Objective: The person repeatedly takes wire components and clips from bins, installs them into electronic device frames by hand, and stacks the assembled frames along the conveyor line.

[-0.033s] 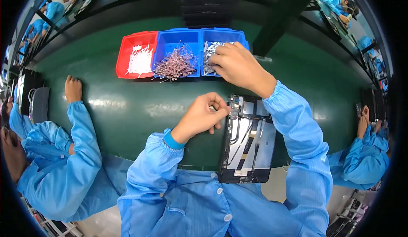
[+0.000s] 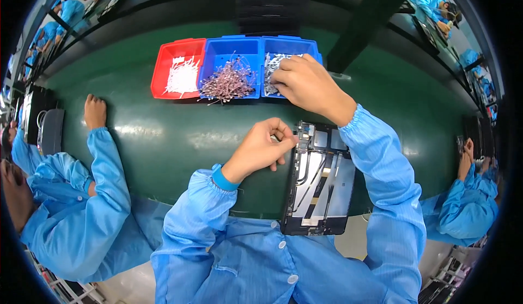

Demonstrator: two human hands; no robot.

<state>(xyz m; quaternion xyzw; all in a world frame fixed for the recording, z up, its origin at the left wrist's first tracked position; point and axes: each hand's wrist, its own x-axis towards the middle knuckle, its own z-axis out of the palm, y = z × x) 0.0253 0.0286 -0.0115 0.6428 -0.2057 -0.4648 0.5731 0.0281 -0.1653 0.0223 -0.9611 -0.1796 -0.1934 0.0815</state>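
Note:
My right hand [image 2: 306,85] reaches into the right-hand blue bin [image 2: 291,40], its fingers curled down among small grey and white parts [image 2: 271,63]. Its fingertips are partly hidden, so whatever they pinch does not show. Thumb and forefinger of my left hand [image 2: 263,147] are pressed together at the upper left corner of an opened tablet [image 2: 322,181]. Anything in that pinch is too small to make out. The tablet lies tilted slightly at the table's near edge, its inner cables, thin boards and pale panel exposed. My right sleeve covers part of its right side.
Beside that bin stand another blue bin [image 2: 215,46] with a heap of thin reddish-brown leads [image 2: 229,81] and a red bin [image 2: 163,64] with white strips [image 2: 183,77]. A dark post [image 2: 362,28] rises behind. Co-workers in blue sit left and right; one rests a fist [image 2: 95,112] on the green table [image 2: 152,140].

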